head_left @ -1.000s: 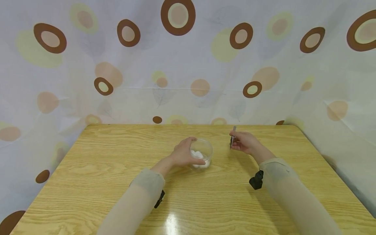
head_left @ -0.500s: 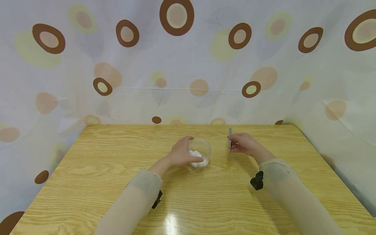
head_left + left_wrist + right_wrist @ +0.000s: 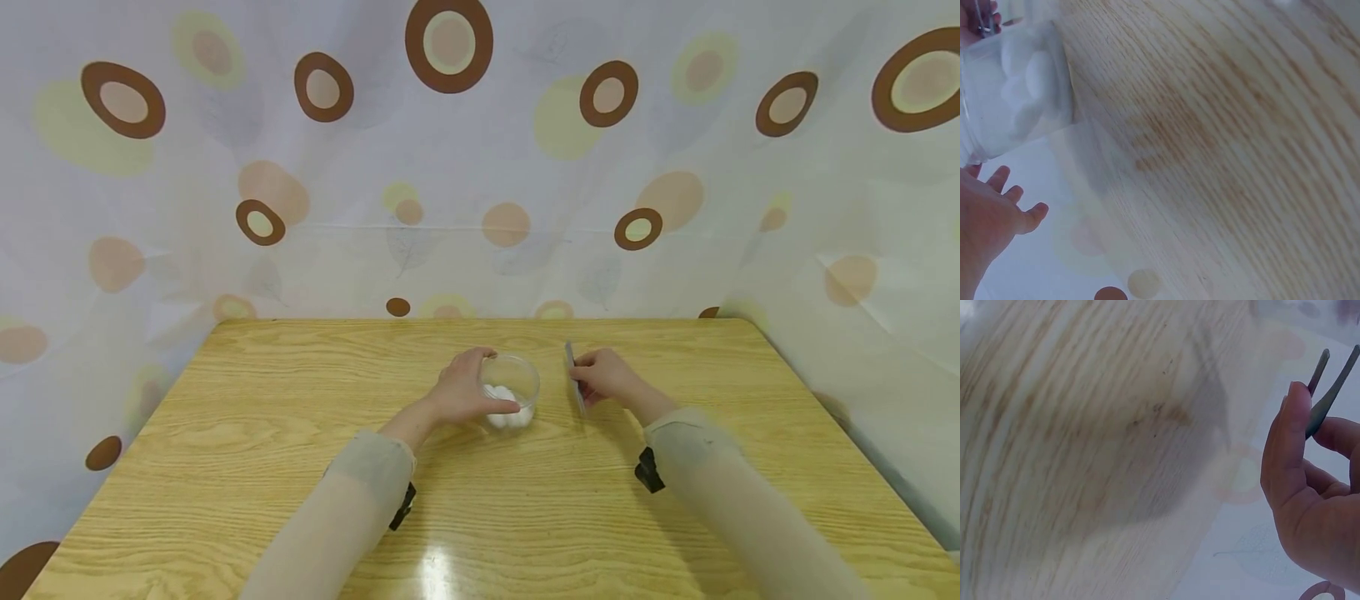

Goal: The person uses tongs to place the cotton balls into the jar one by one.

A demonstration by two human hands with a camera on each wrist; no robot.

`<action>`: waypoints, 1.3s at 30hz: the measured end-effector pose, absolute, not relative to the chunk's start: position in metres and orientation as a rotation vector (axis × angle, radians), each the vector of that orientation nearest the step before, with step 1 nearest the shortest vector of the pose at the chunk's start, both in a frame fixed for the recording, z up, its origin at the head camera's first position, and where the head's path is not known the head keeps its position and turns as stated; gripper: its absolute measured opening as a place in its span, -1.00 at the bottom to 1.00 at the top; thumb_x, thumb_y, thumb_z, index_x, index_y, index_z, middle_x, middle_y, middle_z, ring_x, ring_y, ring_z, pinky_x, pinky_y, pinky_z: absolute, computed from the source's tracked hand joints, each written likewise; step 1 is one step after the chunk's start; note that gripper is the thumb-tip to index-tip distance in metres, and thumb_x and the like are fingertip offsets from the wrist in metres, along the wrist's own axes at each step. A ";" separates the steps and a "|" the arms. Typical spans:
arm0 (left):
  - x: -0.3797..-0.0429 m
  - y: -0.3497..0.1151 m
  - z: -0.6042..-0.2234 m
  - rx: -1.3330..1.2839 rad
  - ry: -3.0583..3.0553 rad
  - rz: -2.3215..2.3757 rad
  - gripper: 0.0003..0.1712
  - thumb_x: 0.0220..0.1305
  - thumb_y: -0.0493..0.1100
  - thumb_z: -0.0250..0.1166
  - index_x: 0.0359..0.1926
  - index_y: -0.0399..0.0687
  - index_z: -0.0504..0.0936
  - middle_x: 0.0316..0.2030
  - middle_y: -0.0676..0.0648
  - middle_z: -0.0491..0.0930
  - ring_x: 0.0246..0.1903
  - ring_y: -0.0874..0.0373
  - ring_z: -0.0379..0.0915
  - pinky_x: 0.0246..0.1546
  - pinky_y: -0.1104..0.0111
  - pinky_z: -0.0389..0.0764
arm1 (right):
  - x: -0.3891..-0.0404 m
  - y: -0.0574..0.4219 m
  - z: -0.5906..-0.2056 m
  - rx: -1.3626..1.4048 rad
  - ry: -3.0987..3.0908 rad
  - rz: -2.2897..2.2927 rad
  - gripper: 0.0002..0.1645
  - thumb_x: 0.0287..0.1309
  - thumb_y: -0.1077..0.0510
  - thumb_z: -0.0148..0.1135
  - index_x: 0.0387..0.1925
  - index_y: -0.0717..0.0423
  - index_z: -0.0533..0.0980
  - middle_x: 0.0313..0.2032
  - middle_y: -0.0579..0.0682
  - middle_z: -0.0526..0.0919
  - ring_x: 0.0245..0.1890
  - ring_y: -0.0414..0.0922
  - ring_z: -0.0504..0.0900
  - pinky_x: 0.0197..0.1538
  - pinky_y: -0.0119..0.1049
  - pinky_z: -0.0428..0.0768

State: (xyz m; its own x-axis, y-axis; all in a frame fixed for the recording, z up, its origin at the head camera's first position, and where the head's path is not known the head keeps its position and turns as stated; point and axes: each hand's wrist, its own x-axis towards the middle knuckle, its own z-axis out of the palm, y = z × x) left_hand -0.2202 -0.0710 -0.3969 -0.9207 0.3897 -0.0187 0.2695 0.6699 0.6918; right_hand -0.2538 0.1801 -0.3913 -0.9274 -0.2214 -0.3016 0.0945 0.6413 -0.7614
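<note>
A clear round jar stands on the wooden table near the middle, with several white balls inside that look like cotton balls. My left hand grips the jar from its left side, thumb at the near wall and fingers at the far rim. Just right of the jar, my right hand pinches metal tweezers between thumb and fingers. Held steeply, the tweezers lean slightly, their lower end close over the table. In the right wrist view the two prongs of the tweezers spread apart above the fingers.
The wood-grain table runs back to a pale curtain printed with brown and yellow ovals. More curtain hangs along the right side. A dark wrist camera sits under the right sleeve, another under the left.
My right hand has moved left and nearer to me, bringing the tweezers closer to the jar, and they now lean to the left at the top. The left hand keeps its grip, almost still.
</note>
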 end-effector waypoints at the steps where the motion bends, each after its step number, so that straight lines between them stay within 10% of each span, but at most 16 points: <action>1: -0.220 -0.071 -0.397 0.540 2.719 1.081 -0.02 -0.04 0.19 0.41 0.34 -0.06 0.20 0.31 -0.09 0.24 0.33 -0.08 0.08 0.31 -0.04 0.05 | -0.254 0.179 -0.393 -0.103 2.514 -1.158 -0.50 0.33 0.22 -0.04 0.18 0.51 0.31 -0.54 0.08 0.60 -0.64 -0.26 0.54 -0.47 -0.30 0.63; 39: -0.222 -0.071 -0.399 0.547 2.720 1.085 -0.01 -0.06 0.22 0.41 0.32 -0.04 0.21 0.31 -0.09 0.25 0.33 -0.06 0.09 0.31 -0.07 0.03 | -0.238 0.151 -0.411 -0.256 2.768 -0.716 -0.81 0.10 0.23 0.24 -0.53 0.25 0.48 -0.87 -0.15 0.28 -0.86 -0.31 0.29 -0.73 -0.49 0.39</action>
State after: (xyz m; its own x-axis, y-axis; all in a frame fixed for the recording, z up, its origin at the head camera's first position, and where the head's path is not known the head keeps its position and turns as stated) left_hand -0.2217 -0.0715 -0.3987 -0.9198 0.3922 -0.0148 0.2743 0.6693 0.6905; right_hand -0.2379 0.1506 -0.4105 -0.9478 -0.2357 -0.2146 -0.1021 0.8621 -0.4963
